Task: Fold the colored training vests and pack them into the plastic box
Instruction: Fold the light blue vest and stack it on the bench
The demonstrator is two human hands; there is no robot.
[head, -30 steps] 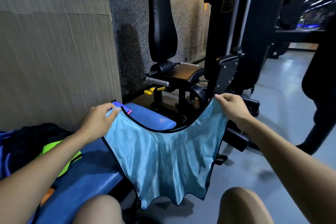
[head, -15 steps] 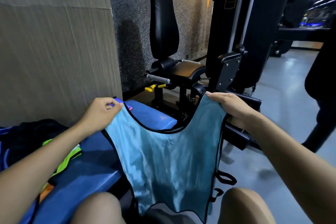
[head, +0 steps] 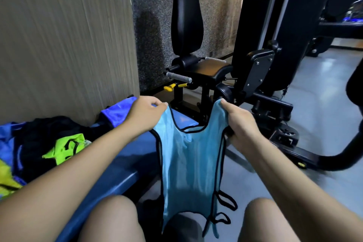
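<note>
A light blue vest (head: 188,165) with black trim hangs between my knees, held up by its two shoulder straps. My left hand (head: 145,116) pinches the left strap above the blue bench. My right hand (head: 240,122) grips the right strap. The vest is narrow now, with black side loops dangling at its lower right. A pile of other vests lies on the bench to my left: a neon green one (head: 66,147), a royal blue one (head: 117,112) and dark ones (head: 43,131). No plastic box is in view.
I sit on a blue padded bench (head: 121,167) along a wood-grain wall (head: 64,45). A black gym machine (head: 261,65) with seat and frame stands just ahead and to the right. Grey floor (head: 322,108) opens to the right.
My hands have come closer together, so the vest has gone from spread wide to a narrow hanging shape. The camera view has tilted down slightly.
</note>
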